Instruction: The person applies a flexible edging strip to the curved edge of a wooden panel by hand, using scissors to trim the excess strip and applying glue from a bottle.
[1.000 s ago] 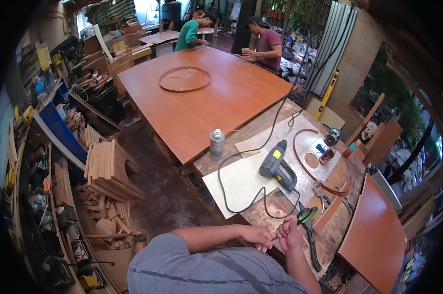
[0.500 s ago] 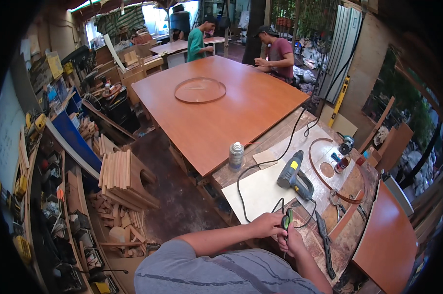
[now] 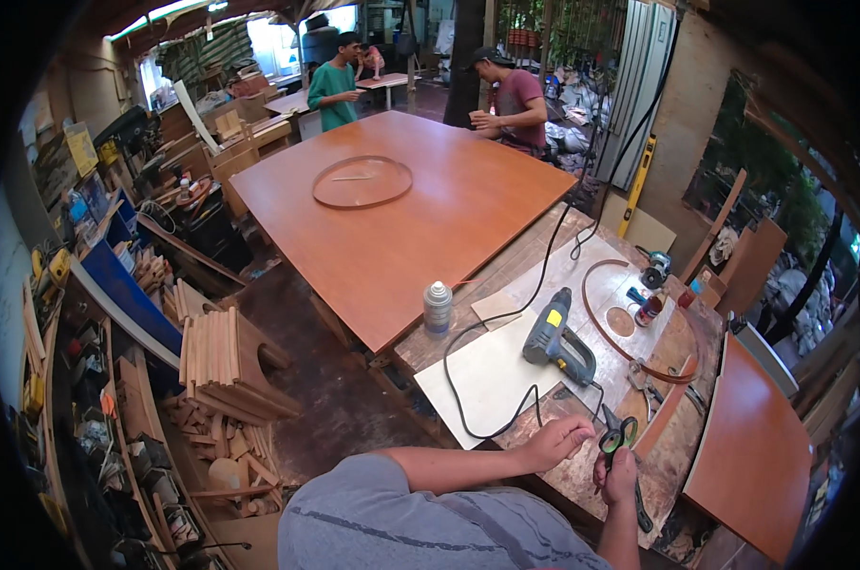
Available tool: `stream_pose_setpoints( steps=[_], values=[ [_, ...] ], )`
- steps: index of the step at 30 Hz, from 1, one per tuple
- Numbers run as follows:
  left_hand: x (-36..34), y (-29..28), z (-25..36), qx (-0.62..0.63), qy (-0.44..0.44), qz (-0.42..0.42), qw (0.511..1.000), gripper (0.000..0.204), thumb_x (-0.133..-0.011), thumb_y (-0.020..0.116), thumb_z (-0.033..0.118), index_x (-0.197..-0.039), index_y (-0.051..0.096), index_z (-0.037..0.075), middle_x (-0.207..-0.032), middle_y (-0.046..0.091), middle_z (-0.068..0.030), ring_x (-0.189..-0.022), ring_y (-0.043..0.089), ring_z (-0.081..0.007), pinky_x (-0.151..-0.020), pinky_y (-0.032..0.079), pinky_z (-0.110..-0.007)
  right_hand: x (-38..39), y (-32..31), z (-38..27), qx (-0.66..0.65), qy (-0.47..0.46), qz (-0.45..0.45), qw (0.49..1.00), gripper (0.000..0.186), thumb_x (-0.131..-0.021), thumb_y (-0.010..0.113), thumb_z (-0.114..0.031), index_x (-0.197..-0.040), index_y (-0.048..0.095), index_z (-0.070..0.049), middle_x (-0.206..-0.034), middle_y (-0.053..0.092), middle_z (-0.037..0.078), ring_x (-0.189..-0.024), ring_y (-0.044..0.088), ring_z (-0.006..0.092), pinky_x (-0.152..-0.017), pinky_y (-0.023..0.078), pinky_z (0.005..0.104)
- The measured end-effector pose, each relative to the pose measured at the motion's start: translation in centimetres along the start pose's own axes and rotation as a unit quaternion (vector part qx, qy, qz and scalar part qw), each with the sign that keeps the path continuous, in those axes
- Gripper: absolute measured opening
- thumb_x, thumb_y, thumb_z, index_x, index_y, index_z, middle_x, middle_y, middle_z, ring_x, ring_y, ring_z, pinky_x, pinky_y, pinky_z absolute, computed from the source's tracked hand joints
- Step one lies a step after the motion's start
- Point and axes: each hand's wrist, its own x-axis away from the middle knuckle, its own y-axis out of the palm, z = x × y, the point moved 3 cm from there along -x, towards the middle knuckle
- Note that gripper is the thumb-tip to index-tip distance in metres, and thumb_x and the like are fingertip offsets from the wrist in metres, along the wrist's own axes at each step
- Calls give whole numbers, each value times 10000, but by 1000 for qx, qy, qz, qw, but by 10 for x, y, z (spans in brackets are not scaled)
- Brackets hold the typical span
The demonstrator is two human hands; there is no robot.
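Note:
My right hand (image 3: 618, 477) grips a pair of scissors (image 3: 620, 435) with black and green handles; the handles point up above the fingers and the blades are mostly hidden by the hand. Apart from it, to the left, my left hand (image 3: 558, 444) is raised over the bench edge with its fingers curled together; whether something small is between them is hidden. Just beyond both hands lies a grey heat gun (image 3: 555, 332) on a pale sheet (image 3: 470, 388), its black cord looping leftward. A long dark tool (image 3: 642, 508) rests on the bench beside my right hand.
A large brown panel (image 3: 430, 204) bears a hoop of thin strip (image 3: 363, 205). On the bench (image 3: 506, 275) are a spray can (image 3: 438, 310), a curved strip (image 3: 592, 318), pliers (image 3: 647, 388) and a small router (image 3: 656, 270). Two people stand by the panel's far edge; another is behind them.
My left hand has come off the scissors and moved apart from my right hand, which has shifted right with the scissors. The view has swung slightly right.

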Motion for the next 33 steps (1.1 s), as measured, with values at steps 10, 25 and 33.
stream_pose_setpoints(
  steps=[10, 25, 33],
  values=[
    [15, -57, 18, -139, 48, 16, 989, 294, -964, 487, 220, -769, 486, 0, -681, 449, -62, -682, 446, -140, -659, 398, -299, -2, 10, 4, 34, -1, 30, 999, 500, -960, 370, -545, -884, 470, -61, -523, 410, 19, -390, 365, 109, -370, 304, 240],
    [54, -95, 5, -62, -29, 51, 996, 211, -987, 466, 248, -1003, 506, 41, -780, 469, 17, -696, 430, -85, -643, 387, -251, -35, 76, 11, 42, -72, -67, 994, 471, -958, 401, -523, -1033, 467, -62, -551, 421, 27, -400, 367, 99, -363, 295, 234],
    [42, -75, 15, -18, 2, -23, 1000, 375, -980, 480, 240, -1297, 441, 44, -1151, 494, -80, -1063, 491, -130, -910, 422, -256, -21, 84, 2, 10, -114, -153, 982, 617, -865, 498, -637, -1001, 526, -36, -517, 428, 10, -396, 387, 84, -384, 297, 222]
  ],
)
